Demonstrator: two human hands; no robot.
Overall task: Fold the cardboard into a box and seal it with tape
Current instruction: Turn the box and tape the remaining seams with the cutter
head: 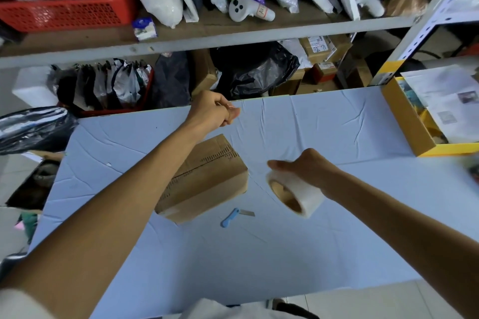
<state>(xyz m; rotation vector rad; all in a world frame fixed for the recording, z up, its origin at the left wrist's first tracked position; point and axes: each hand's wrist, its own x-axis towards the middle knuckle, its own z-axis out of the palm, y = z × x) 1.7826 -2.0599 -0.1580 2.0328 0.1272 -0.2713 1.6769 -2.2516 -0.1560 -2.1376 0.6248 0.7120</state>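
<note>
Two arms outstretched; right hand (308, 168) grips roll (300, 193); left hand (212, 111) pinches tape end (229, 105).

The left forearm (134, 189) crosses the brown cardboard box (207, 176) and hides its left end; the black print on the box's top is too blurred to read. Right of the box, the right hand's (308, 166) fingers vanish behind the wide roll of clear tape (298, 191). Beyond the box, the clear tape strip (229, 105) pinched by the left hand (211, 111) is too faint to trace. Far right of the box, the frame cuts off the yellow-edged cardboard tray (404, 122).

Box (204, 179) on table (337, 124), knife (234, 216) just before it.
</note>
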